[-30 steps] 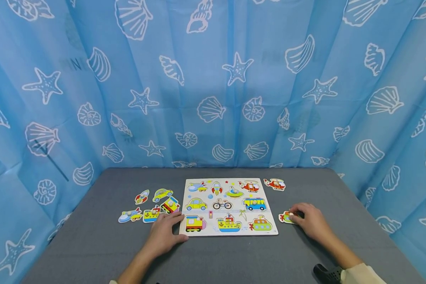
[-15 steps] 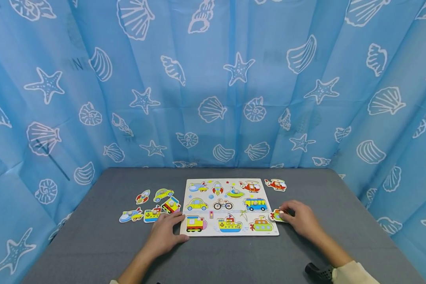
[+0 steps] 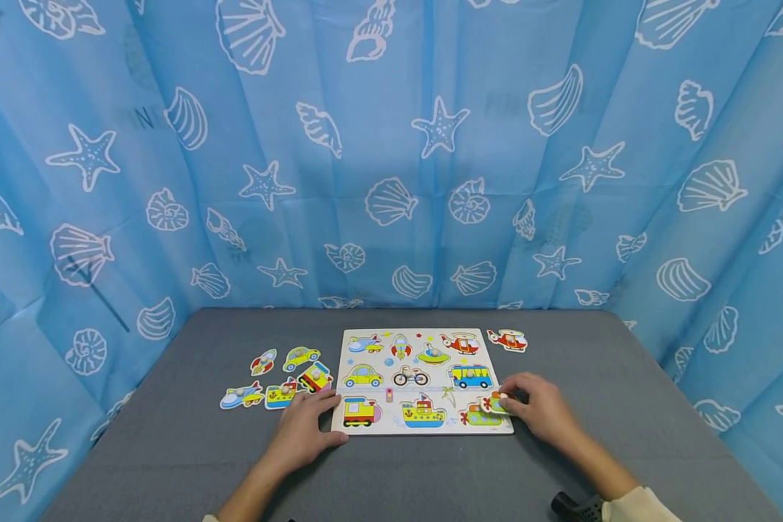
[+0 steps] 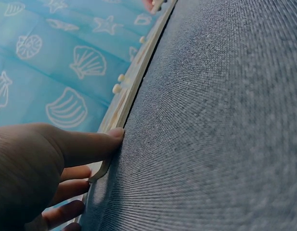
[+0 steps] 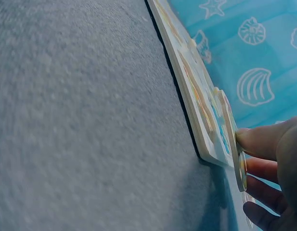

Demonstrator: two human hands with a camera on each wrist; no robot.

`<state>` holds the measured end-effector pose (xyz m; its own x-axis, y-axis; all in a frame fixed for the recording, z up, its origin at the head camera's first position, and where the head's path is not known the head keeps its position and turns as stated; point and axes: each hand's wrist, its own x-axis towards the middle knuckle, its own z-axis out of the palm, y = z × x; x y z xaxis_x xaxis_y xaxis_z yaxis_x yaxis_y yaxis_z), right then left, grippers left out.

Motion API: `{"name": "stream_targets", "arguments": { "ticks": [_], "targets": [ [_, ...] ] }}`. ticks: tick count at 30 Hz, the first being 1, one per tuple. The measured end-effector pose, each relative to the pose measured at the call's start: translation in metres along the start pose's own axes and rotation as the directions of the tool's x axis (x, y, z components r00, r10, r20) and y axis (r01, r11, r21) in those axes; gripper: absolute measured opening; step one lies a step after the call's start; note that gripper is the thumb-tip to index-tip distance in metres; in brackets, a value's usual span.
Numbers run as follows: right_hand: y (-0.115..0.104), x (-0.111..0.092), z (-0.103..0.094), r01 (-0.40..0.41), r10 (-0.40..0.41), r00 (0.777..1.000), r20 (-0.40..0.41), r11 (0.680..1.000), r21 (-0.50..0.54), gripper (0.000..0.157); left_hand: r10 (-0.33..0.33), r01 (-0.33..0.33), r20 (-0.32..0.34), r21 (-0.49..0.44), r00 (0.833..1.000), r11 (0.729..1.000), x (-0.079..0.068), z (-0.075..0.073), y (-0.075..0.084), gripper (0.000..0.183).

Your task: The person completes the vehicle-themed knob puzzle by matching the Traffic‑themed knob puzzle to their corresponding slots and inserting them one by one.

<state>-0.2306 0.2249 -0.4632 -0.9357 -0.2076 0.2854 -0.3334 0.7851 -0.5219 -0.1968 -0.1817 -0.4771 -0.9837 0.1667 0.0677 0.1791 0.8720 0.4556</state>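
Observation:
My right hand [image 3: 536, 407] pinches a green-and-orange submarine puzzle piece [image 3: 491, 403] by its knob. In the head view the piece overlaps the matching submarine picture at the lower right of the wooden puzzle board [image 3: 391, 428]. Seen from the right wrist, the piece [image 5: 229, 118] is tilted, close over the board's corner [image 5: 206, 154], with thumb and fingers on its knob side. My left hand [image 3: 301, 428] holds the board's lower-left corner, thumb on the front edge and fingers along the left side. The left wrist view shows that thumb against the board's edge [image 4: 131, 91].
Left of the board lie loose pieces: a rocket [image 3: 263, 362], a car [image 3: 300, 357], a plane [image 3: 241, 396], a ship [image 3: 280, 396] and a train [image 3: 315, 376]. A helicopter piece [image 3: 507, 340] lies at upper right. Knobbed bus [image 3: 471, 376] and UFO [image 3: 433, 354] pieces sit in the board.
My right hand has carried the submarine piece leftward, from the table right of the board to over its lower-right corner. The left hand stays at the board's corner.

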Motion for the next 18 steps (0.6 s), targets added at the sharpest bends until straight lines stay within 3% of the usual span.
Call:
{"name": "stream_targets", "arguments": {
  "ticks": [18],
  "targets": [
    [-0.013,-0.003,0.011,-0.007,0.005,0.999,0.054,0.999,0.034,0.014,0.004,-0.004,-0.011,0.004,1.0,1.0,-0.001,0.001,0.0,0.065]
  ]
}}
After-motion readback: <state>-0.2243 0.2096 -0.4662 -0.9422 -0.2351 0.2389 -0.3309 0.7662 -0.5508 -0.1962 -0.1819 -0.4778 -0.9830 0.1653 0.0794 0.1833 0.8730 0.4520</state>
